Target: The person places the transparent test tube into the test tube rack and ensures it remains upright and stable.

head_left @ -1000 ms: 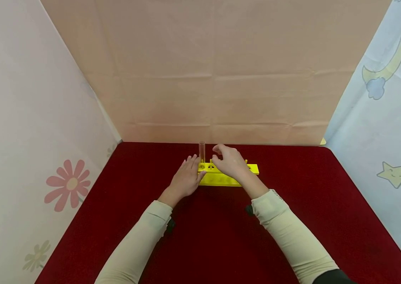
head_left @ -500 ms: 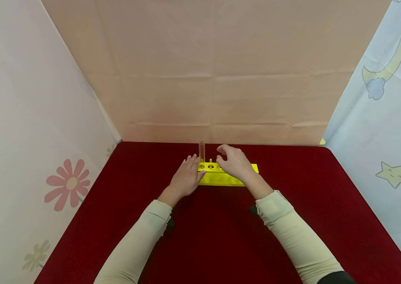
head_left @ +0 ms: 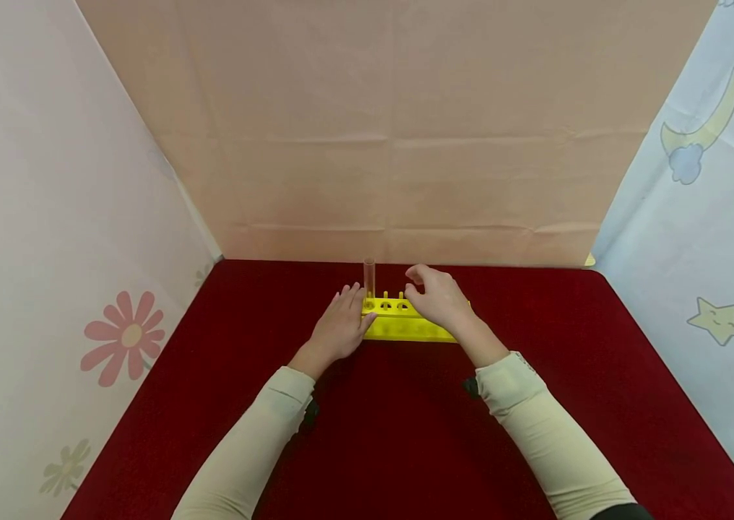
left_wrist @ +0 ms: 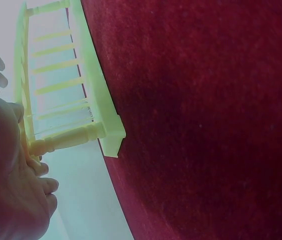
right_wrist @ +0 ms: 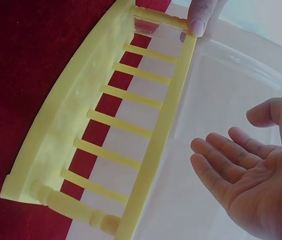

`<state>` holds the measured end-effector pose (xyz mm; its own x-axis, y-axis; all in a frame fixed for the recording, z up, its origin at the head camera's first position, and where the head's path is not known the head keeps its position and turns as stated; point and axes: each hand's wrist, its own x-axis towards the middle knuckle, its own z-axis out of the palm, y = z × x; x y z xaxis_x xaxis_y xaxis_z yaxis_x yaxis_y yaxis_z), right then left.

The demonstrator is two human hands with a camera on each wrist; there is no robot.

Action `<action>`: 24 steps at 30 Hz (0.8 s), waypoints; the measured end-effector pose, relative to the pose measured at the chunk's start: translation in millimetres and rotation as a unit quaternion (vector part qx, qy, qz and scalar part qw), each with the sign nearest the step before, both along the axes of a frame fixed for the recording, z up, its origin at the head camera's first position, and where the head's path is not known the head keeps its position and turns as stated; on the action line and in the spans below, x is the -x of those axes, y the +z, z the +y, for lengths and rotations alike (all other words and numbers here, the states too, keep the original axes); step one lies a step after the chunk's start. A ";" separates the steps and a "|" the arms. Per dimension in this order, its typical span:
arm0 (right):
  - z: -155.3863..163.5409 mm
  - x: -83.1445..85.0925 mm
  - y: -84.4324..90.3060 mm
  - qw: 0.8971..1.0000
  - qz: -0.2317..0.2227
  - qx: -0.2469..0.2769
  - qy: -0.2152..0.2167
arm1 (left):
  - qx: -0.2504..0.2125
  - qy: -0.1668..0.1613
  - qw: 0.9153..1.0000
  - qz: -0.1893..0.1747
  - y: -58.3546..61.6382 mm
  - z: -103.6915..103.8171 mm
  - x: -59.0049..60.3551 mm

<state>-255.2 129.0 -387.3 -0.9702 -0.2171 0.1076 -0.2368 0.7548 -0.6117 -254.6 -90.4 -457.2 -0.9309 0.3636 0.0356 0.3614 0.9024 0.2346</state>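
Note:
A yellow test tube rack [head_left: 406, 330] stands on the red cloth, with a row of holes and pegs along it. One clear test tube [head_left: 369, 276] is upright in its leftmost hole. My left hand [head_left: 337, 325] rests against the rack's left end, fingers straight and thumb on the top plate's edge. Over the right part of the rack is my right hand [head_left: 441, 300], covering some holes in the head view. The right wrist view shows that right hand [right_wrist: 253, 182] beside the top plate, fingers loosely bent, with nothing in it.
Red cloth [head_left: 380, 433] covers the table. A tan backdrop [head_left: 386, 144] rises behind it, with a flower-printed sheet [head_left: 126, 336] on the left and a moon-and-star sheet [head_left: 718, 318] on the right.
My right hand has slid steadily right along the rack, uncovering another hole and peg. The left hand, the rack and the test tube have stayed put.

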 end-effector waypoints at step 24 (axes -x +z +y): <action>24.8 -3.5 -4.2 1.000 0.010 -0.007 -0.014 | 0.004 0.001 1.000 0.012 -2.9 0.4 0.6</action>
<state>-251.7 153.9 -391.5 -0.9736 -0.1913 0.1243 -0.2274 0.7702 -0.5959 -255.2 -89.9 -460.2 -0.9303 0.3627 0.0554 0.3657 0.9045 0.2193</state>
